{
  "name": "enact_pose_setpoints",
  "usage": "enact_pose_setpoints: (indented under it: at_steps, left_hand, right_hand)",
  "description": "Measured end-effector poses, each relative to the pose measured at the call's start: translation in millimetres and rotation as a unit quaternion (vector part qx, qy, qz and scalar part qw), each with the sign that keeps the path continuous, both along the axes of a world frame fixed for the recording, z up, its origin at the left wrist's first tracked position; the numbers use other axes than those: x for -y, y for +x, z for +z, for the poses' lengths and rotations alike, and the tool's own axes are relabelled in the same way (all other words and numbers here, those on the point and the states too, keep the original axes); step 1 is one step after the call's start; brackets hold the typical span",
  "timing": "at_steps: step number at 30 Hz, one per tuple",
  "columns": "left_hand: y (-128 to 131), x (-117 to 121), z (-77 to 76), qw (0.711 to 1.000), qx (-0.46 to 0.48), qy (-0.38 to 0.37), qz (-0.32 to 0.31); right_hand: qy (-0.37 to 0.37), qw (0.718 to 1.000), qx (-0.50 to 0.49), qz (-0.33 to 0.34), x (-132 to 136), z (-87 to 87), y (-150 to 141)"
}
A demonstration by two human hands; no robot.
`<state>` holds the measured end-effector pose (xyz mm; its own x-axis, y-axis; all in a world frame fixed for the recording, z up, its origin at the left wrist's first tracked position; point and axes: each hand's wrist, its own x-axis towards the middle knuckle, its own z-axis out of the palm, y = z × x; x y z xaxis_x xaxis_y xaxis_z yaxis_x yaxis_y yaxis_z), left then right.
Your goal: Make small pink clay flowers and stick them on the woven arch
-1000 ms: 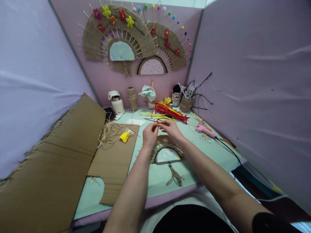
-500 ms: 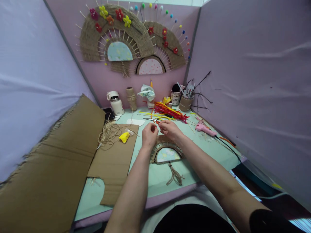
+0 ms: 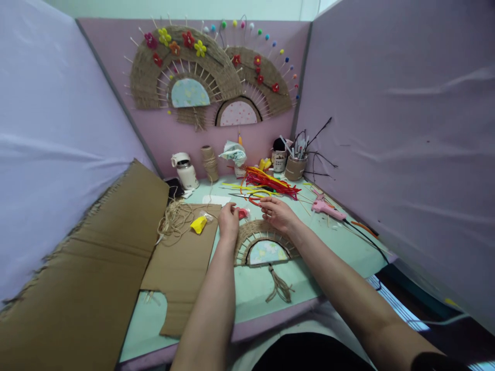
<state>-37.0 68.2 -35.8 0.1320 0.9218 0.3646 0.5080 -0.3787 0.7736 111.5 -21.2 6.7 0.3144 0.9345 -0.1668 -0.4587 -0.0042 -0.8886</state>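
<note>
My left hand (image 3: 229,222) is above the table with its fingers curled against a small red lump in clear wrapping (image 3: 242,213). To its right, my right hand (image 3: 281,214) has thumb and fingers brought together near the scissors (image 3: 251,196); what they pinch, if anything, is too small to make out. Below both hands lies a half-round fan (image 3: 244,237), woven of twine over sticks, with a pale blue patterned centre (image 3: 268,252). A twine tassel (image 3: 280,286) hangs from its lower edge onto the green tabletop.
Red and yellow pipe cleaners (image 3: 270,181) lie behind the hands. A pink glue gun (image 3: 327,207) with its cord is at right. Cardboard (image 3: 185,263), loose twine (image 3: 174,221) and a yellow lump (image 3: 198,224) are at left. A flask (image 3: 186,172) and twine spool (image 3: 209,164) stand behind.
My hands have moved apart, the left one leftward, and the red lump now shows beside it. More of the fan is visible. The view has tilted up slightly.
</note>
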Motion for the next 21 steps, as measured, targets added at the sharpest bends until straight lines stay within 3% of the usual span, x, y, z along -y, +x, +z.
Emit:
enact_pose_setpoints:
  at_steps: [12,21]
  left_hand:
    - [0.8,2.5,2.4,0.993,-0.111,0.038,-0.009]
    - [-1.3,6.9,-0.1,0.976,-0.206,0.068,-0.010]
  right_hand:
    - [0.038,0.998,0.050,0.027,7.2,-3.3,-13.5]
    - [0.046,0.998,0.047,0.008,4.7,-10.1,-11.7]
